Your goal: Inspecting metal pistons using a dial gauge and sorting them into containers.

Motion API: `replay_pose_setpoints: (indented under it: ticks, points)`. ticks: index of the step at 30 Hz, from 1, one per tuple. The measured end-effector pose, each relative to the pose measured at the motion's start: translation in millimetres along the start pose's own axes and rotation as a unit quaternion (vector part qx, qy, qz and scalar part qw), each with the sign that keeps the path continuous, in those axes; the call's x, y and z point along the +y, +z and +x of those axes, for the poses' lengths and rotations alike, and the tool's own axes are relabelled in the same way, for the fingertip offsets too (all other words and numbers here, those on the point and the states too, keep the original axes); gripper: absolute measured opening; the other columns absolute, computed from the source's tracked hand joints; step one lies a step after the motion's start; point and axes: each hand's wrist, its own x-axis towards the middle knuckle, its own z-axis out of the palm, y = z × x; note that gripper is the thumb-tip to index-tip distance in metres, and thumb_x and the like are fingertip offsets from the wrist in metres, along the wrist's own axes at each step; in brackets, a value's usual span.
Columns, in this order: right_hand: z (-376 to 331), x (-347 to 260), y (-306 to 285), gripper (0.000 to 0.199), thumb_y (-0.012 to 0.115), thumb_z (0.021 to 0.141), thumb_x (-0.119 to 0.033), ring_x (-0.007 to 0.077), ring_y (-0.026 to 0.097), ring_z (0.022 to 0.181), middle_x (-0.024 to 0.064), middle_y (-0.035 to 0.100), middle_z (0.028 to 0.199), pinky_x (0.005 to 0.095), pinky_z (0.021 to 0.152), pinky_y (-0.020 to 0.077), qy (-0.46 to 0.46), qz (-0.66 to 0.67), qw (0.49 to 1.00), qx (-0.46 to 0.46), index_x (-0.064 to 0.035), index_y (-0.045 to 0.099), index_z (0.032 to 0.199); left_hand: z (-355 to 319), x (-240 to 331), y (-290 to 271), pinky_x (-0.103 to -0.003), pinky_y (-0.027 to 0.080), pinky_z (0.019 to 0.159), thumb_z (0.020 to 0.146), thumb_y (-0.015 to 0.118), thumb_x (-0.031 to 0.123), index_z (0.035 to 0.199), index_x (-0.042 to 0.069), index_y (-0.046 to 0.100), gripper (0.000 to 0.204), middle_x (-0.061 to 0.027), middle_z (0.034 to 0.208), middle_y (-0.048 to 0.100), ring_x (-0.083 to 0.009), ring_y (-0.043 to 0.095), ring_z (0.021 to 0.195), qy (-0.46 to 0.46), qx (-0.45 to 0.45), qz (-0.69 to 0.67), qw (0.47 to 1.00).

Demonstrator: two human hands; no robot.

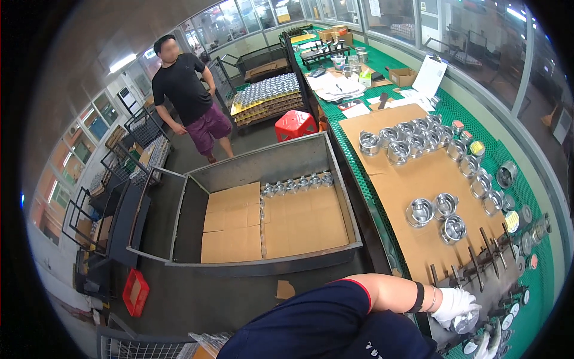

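My left hand (455,306), in a white glove, is closed on a shiny round metal piston (464,322) at the lower right. The piston is over a grey metal gauging fixture (445,338) on the bench. My right hand (490,343), also white-gloved, shows only in part at the lower edge, beside the fixture's dial gauges (507,321); what its fingers do is unclear. Beyond the left hand, upright metal rods (475,267) rise from the fixture. Farther up, three pistons (445,205) stand together on a cardboard sheet (388,191).
More pistons (412,142) crowd the cardboard's far end. Ring-shaped gauges (506,174) line the green bench mat (535,179). Left of the bench is a metal-walled cart (269,261) with cardboard and a row of pistons. Behind it are a red stool (296,124) and a standing person (185,90).
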Motion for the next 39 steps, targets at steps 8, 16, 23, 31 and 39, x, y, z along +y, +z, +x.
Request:
replay_pose_setpoints:
  ticks: [8,16,23,31,39]
  points:
    - [1.5,6.5,-0.3,0.036,0.063,0.097,-0.014,0.0228,0.062,0.105,0.0171,0.064,0.124,0.0335,0.09,0.0518,-0.011,-0.013,1.0,0.012,0.003,0.062,0.129,1.4,8.1,-9.6,-0.044,0.051,0.087,0.052,0.086,0.028,0.136,-0.003,0.046,0.099,-0.0197,0.109,0.057,-0.0375,0.06,0.102,-0.03,-0.018,-0.018,0.999]
    - [-0.5,6.7,1.2,0.037,0.063,0.097,-0.014,0.0213,0.062,0.105,0.0161,0.064,0.125,0.0325,0.088,0.0525,0.031,0.0,0.999,0.026,0.0015,0.062,0.13,0.7,4.6,-2.6,-0.044,0.051,0.087,0.054,0.086,0.029,0.139,-0.003,0.044,0.101,-0.0213,0.111,0.056,-0.0377,0.059,0.103,-0.029,-0.018,-0.012,0.999]
    - [-1.2,18.4,-2.6,0.04,0.063,0.097,-0.016,0.0208,0.062,0.108,0.0153,0.064,0.128,0.0315,0.092,0.0503,0.009,-0.05,0.998,0.028,0.0013,0.06,0.133,0.9,2.8,-0.8,-0.043,0.051,0.089,0.054,0.086,0.032,0.14,-0.003,0.044,0.102,-0.0212,0.114,0.056,-0.0373,0.06,0.105,-0.026,-0.021,-0.009,0.999]
    - [-0.9,30.3,-9.0,0.044,0.06,0.097,-0.011,0.0252,0.058,0.122,0.0176,0.059,0.137,0.0342,0.101,0.0475,0.008,-0.091,0.995,0.03,0.0044,0.053,0.138,1.9,6.7,-11.3,-0.042,0.049,0.094,0.055,0.085,0.03,0.141,-0.001,0.042,0.101,-0.0204,0.116,0.056,-0.0367,0.06,0.107,-0.037,-0.035,-0.017,0.999]
    - [-3.8,37.6,-13.2,0.048,0.063,0.093,-0.008,0.0229,0.063,0.114,0.0171,0.059,0.137,0.0313,0.093,0.0539,0.091,0.034,0.995,0.035,0.0053,0.053,0.138,1.6,9.6,-12.9,-0.045,0.049,0.095,0.063,0.082,0.028,0.143,0.0,0.04,0.095,-0.0211,0.121,0.054,-0.0386,0.058,0.11,-0.032,-0.036,-0.033,0.998]
